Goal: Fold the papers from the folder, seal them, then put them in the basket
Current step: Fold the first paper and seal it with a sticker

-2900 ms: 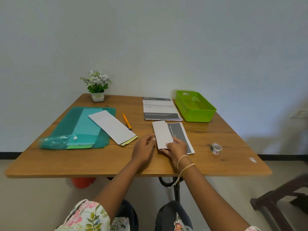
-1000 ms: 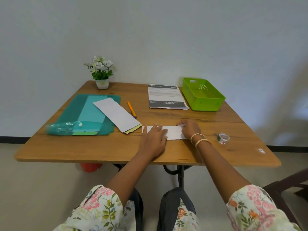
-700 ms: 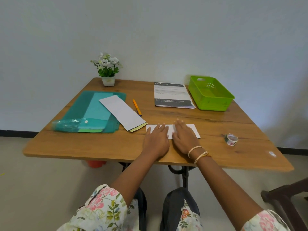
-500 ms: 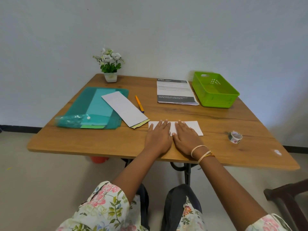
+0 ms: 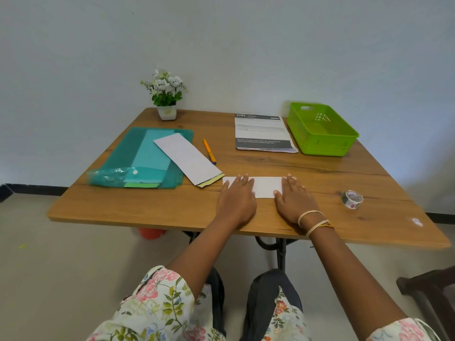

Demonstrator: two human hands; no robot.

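Fingers: spread flat on both hands, left hand (image 5: 236,200) pressing the left end of the folded paper (image 5: 267,187), right hand (image 5: 294,200) pressing the right end; nothing pinched.
Folded paper: lying flat near the front edge of the bench (image 5: 147,207), white middle showing between the hands.
Tape roll (image 5: 352,198): right of the right hand, apart from it.
Envelope (image 5: 188,158): left, resting partly on the green folder (image 5: 138,158), pen (image 5: 209,151) just beside.
Printed sheets (image 5: 263,132): farther back, not yet folded.
Basket (image 5: 320,130): far right, apparently empty.
Risk: likely springing open of the crease on lifting the hands; skewed fold from uneven pressure; crooked seal.
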